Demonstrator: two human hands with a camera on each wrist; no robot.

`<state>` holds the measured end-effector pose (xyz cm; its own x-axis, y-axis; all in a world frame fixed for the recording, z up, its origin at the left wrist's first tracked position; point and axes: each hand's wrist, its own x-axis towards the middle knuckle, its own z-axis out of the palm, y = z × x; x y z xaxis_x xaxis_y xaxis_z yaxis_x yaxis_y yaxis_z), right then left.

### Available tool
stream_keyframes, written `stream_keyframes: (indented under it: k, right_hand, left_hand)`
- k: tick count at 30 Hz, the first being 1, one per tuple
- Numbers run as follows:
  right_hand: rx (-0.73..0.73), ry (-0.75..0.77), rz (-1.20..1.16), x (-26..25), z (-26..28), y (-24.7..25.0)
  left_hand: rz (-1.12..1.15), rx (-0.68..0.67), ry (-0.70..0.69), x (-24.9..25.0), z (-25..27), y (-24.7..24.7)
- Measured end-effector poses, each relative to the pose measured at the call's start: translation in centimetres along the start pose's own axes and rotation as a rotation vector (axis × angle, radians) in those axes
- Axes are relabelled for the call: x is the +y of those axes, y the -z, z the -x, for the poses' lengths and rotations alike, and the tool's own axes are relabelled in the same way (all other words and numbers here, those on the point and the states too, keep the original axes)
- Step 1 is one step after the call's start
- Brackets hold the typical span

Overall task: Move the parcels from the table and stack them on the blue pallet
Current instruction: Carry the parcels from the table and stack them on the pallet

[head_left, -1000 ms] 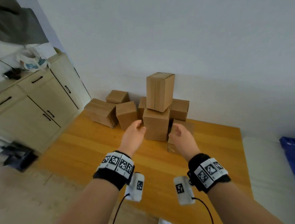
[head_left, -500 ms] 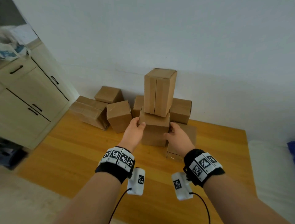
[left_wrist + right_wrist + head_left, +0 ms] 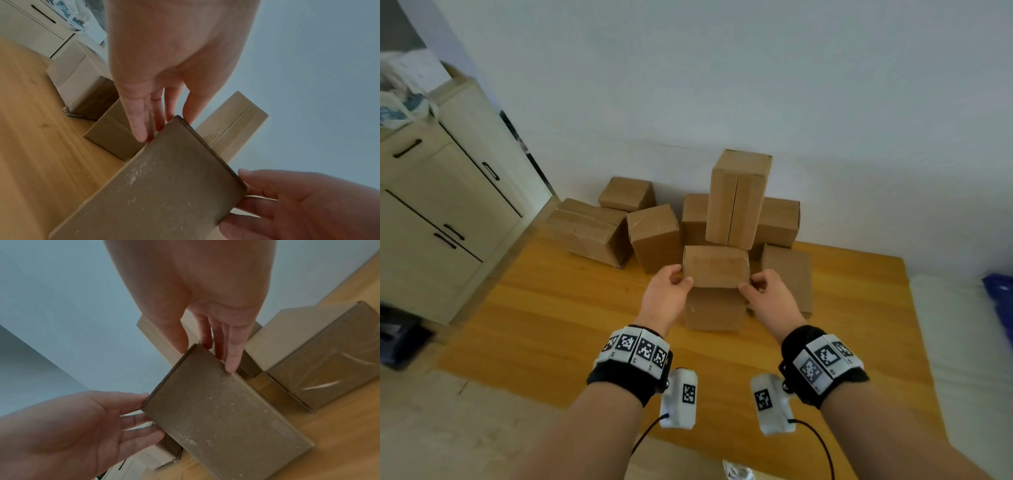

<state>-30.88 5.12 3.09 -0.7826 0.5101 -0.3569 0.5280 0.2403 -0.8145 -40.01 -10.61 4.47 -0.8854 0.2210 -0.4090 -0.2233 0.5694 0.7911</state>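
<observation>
1. Because the front parcel (image 3: 716,266) sits between the two hands, its long axis runs left to right across the person's body, and each hand takes one short end.
2. The left hand (image 3: 667,297) holds the left end: the thumb lies on the near top edge and the fingers (image 3: 141,116) reach straight down the side face, as the left wrist view shows.
3. The right hand (image 3: 768,297) mirrors it on the right end, thumb on top and fingers (image 3: 233,345) pressed flat against the side; both hands grip the parcel rather than merely resting beside it.
4. In the head view the parcel appears raised or tipped above the wooden surface (image 3: 551,325), with a shaded face below it; whether that is its own front or a second box underneath cannot be told.
5. A tall parcel (image 3: 738,198) stands upright just behind it, seemingly on its rear edge, so a lift risks toppling it.
6. More parcels (image 3: 654,236) lie against the wall.
7. Something blue (image 3: 998,294) shows at the far right edge, well apart from the hands; if that is the pallet, the carry goes rightward, and the right hand is nearer.
</observation>
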Motion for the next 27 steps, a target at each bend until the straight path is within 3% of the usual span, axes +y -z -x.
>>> stream_keyframes:
  k: [8, 17, 27]
  right_hand:
    - [-0.002, -0.024, -0.030, -0.2, 4.4, -3.1]
    - [0.057, -0.056, -0.043, 1.0, 9.1, -5.5]
    - [0.027, -0.149, -0.036, 4.0, 12.9, -8.3]
  left_hand:
    - [0.013, -0.030, -0.033, -3.5, 3.1, 3.1]
    - [0.102, -0.085, 0.029, -6.9, 5.9, 4.6]
    - [0.000, -0.182, 0.061, -10.9, 8.4, 4.8]
